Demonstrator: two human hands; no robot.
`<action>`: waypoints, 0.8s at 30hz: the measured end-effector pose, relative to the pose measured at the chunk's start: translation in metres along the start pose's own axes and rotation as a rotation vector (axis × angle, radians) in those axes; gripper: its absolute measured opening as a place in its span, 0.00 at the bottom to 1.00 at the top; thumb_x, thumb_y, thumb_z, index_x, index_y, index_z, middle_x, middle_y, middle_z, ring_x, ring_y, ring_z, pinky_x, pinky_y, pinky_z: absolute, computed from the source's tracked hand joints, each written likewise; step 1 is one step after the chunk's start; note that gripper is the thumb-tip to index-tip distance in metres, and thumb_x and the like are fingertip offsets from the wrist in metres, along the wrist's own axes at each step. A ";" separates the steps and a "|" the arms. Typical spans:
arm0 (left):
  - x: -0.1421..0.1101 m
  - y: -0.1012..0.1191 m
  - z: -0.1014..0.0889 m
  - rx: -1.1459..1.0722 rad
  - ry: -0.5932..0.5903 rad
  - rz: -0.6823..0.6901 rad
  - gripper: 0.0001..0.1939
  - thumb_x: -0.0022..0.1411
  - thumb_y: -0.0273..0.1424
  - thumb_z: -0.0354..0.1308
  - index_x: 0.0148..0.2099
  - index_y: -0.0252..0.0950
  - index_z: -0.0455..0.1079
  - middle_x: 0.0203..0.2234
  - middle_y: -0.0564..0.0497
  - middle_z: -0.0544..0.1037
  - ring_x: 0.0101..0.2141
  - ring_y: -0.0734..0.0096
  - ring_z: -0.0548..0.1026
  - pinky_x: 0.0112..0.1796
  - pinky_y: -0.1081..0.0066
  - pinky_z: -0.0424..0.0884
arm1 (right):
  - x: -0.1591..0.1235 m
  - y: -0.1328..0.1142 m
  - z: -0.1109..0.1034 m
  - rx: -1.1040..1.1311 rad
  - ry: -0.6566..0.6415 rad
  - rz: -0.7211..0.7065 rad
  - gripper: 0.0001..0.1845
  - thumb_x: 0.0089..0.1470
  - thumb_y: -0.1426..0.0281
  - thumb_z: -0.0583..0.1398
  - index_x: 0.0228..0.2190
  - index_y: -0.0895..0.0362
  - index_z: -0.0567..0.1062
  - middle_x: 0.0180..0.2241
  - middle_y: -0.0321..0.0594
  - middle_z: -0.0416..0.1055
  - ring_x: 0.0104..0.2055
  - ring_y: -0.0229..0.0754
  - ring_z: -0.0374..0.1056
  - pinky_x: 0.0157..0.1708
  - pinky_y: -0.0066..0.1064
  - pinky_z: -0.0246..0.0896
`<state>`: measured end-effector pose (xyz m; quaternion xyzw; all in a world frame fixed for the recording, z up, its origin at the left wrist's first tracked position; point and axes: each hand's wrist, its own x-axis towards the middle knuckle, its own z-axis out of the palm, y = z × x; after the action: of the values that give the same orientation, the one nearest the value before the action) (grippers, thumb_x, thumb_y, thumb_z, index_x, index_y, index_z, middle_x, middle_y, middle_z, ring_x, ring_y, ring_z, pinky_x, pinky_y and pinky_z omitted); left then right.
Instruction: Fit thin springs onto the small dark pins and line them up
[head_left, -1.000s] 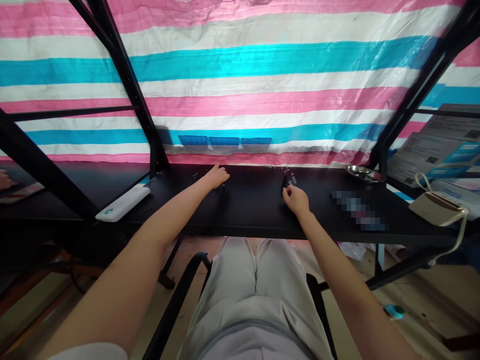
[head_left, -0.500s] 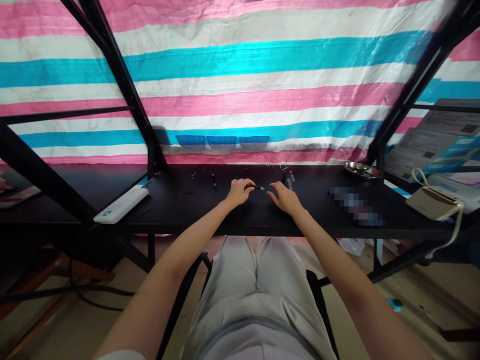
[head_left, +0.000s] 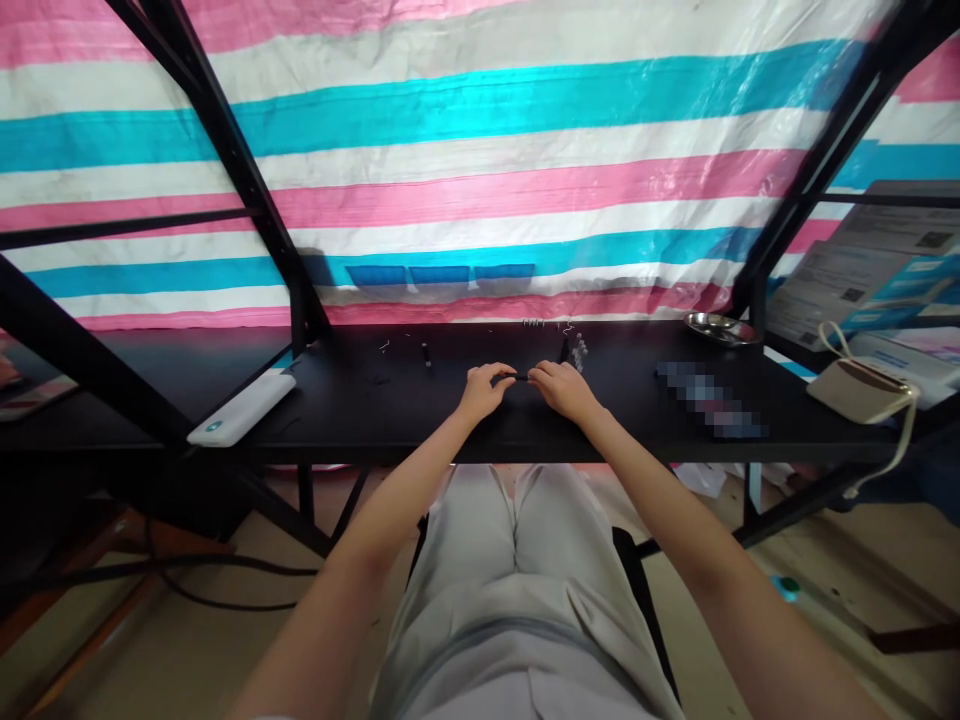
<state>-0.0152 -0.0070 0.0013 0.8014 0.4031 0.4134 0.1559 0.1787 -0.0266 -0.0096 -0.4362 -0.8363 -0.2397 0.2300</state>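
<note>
My left hand (head_left: 484,391) and my right hand (head_left: 564,388) meet above the black tabletop (head_left: 360,420), closed on opposite ends of a slim black tube (head_left: 520,377). Fingers cover most of the tube; only its dark middle shows. Left of my left hand is a similar short black tube (head_left: 426,355) with pale ends. Just beyond my right hand are a dark upright-looking piece (head_left: 564,349) and a cluster of small clear pieces (head_left: 579,352). Farther back lies a row of tiny pale, thin parts (head_left: 534,323), too small to name.
A white oblong device (head_left: 244,410) lies at the left. To the right are a shiny metal dish (head_left: 720,329), a blurred-out flat item (head_left: 711,402) and a beige bag (head_left: 859,390) with a strap. Black frame posts (head_left: 259,200) rise before a striped plastic sheet (head_left: 510,190).
My left hand went from the far left of the table to the middle, bringing the black tube. My right hand left the small pieces and closed on the tube's other end.
</note>
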 end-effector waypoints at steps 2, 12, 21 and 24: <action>0.000 -0.001 0.001 0.001 0.004 -0.003 0.07 0.56 0.28 0.59 0.38 0.37 0.73 0.33 0.51 0.78 0.37 0.69 0.74 0.45 0.66 0.65 | 0.000 0.000 0.000 -0.009 0.000 0.012 0.17 0.63 0.65 0.45 0.37 0.57 0.72 0.34 0.43 0.69 0.34 0.38 0.62 0.32 0.31 0.44; 0.000 -0.004 0.002 -0.011 0.032 -0.004 0.07 0.56 0.29 0.59 0.39 0.38 0.74 0.33 0.51 0.78 0.37 0.69 0.74 0.45 0.66 0.66 | -0.001 -0.001 -0.003 0.013 0.025 0.081 0.18 0.63 0.65 0.46 0.37 0.56 0.73 0.32 0.42 0.68 0.32 0.38 0.60 0.32 0.31 0.44; 0.001 -0.005 0.002 -0.041 0.044 0.003 0.07 0.56 0.28 0.58 0.39 0.38 0.74 0.32 0.51 0.77 0.36 0.70 0.73 0.44 0.68 0.67 | -0.002 -0.001 -0.006 0.001 0.042 0.097 0.19 0.63 0.64 0.45 0.36 0.56 0.73 0.30 0.41 0.68 0.31 0.38 0.60 0.32 0.31 0.43; 0.001 -0.006 0.002 -0.042 0.041 -0.006 0.07 0.56 0.28 0.58 0.39 0.38 0.74 0.32 0.51 0.77 0.36 0.70 0.73 0.44 0.68 0.67 | -0.002 0.000 -0.005 0.019 0.059 0.099 0.18 0.63 0.64 0.46 0.36 0.56 0.73 0.30 0.41 0.68 0.31 0.38 0.60 0.32 0.30 0.43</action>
<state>-0.0162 -0.0027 -0.0029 0.7881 0.3997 0.4378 0.1658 0.1805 -0.0312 -0.0070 -0.4674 -0.8090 -0.2327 0.2701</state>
